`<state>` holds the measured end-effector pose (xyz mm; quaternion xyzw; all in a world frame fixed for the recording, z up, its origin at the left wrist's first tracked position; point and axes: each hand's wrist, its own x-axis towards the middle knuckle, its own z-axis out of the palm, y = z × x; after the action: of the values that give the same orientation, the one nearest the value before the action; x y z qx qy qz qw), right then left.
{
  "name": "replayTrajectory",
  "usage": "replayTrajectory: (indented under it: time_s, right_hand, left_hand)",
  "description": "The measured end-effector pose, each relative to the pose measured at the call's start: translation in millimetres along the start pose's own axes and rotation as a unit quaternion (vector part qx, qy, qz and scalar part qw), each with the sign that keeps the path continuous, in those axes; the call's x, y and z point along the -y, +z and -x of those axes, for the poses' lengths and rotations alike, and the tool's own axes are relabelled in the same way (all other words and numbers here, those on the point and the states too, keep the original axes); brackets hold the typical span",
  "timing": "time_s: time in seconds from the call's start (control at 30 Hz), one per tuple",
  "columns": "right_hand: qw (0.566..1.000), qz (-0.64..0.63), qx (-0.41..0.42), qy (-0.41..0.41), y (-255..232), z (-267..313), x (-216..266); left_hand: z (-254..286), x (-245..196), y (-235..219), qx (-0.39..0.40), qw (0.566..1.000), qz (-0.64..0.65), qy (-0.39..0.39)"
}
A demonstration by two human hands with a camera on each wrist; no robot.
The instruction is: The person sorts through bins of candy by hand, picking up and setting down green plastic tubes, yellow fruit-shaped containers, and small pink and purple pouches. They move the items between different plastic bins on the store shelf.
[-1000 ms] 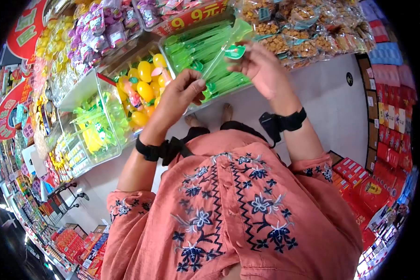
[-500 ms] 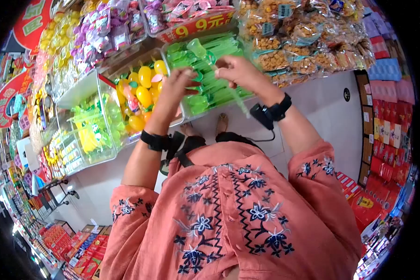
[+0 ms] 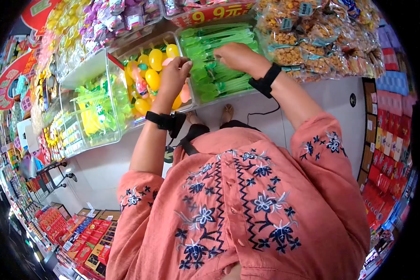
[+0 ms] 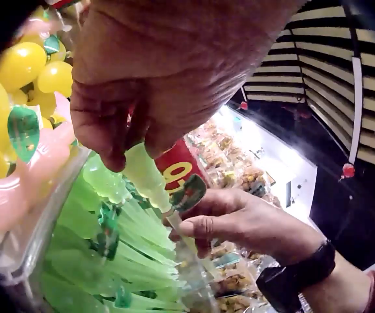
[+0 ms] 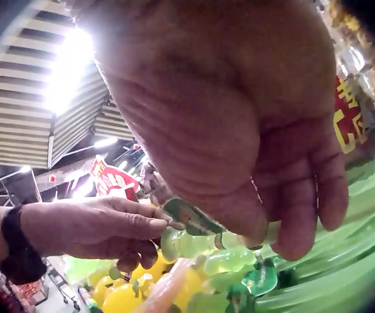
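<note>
The green wand [image 4: 156,190] hangs at twelve o'clock, above its clear bin [image 4: 52,218]: left grip [image 3: 174,74] pinching the bulb [image 5: 181,245], right grip [image 3: 240,57] wrapped round the stem [image 5: 273,233]. Looks light, smooth, maybe slippery; that slim stem could bend, so hold just below the bulb! Yellow fruit shapes [image 3: 152,79] at eleven, bagged snacks [image 3: 308,42] between one and two, pale floor [image 3: 338,98] below.

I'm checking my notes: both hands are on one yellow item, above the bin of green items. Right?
Wrong colour: the left wrist view shows the left hand and right hand on one green item, above the bin of green items.
</note>
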<state>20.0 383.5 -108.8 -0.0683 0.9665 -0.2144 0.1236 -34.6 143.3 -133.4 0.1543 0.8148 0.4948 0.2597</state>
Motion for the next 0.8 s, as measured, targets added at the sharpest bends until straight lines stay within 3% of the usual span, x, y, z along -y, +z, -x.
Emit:
replayTrajectory:
  time_s: [0.13,0.3,0.63,0.8]
  right_hand:
    - [0.998,0.059,0.012,-0.022,19,-10,-8]
    - [0.992,0.113,0.047,-0.022,35,-21,-17]
    - [0.988,0.148,-0.026,-0.028,49,-27,-5]
    - [0.991,0.092,-0.089,-0.040,53,-16,-12]
  left_hand:
    - [-2,18,4,-0.027,0.997,-0.070,0.033]
    - [10,15,4,-0.049,0.998,-0.030,0.018]
    - [10,27,19,-0.061,0.974,-0.186,0.112]
    - [17,8,20,-0.043,0.974,-0.201,0.100]
